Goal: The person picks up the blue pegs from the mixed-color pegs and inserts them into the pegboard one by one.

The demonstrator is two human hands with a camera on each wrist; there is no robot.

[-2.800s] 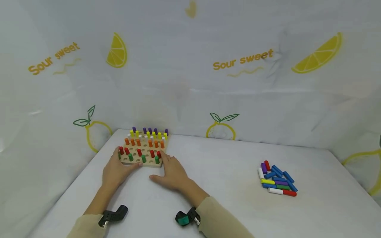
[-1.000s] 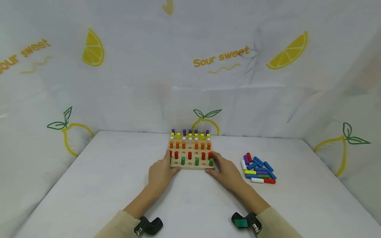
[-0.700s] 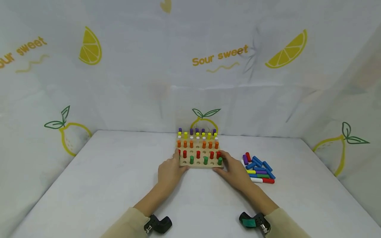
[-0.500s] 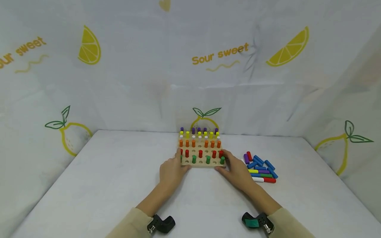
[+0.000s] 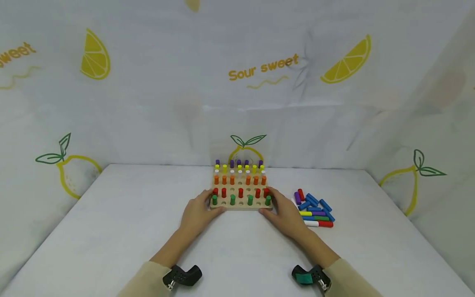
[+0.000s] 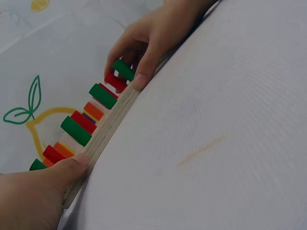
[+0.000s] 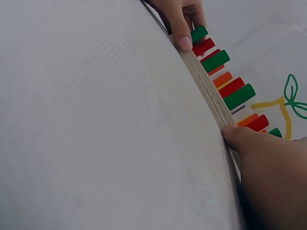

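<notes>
A wooden pegboard [image 5: 241, 208] lies near the middle of the table's back. Rows of upright coloured pegs fill part of it: green in front, then red, orange, white, yellow and purple. My left hand [image 5: 195, 214] grips its left front corner, thumb along the front edge and fingers at the side. Opposite, my right hand [image 5: 287, 213] holds the right front corner the same way. Both wrist views show each thumb pressed on the board's layered edge [image 6: 111, 122]. Part of the fingers is hidden behind pegs and board.
Right of the board, just beyond my right hand, lies a loose heap of pegs [image 5: 318, 213] in blue, red, white, yellow, purple and green. My right hand partly covers it. A white lemon-printed sheet [image 5: 148, 103] rises behind the table [image 5: 237, 255].
Both hands have slid the pegboard from the table's far left to the middle, near the loose pegs. During the last half second my left fingers have shifted outward, uncovering the leftmost green peg.
</notes>
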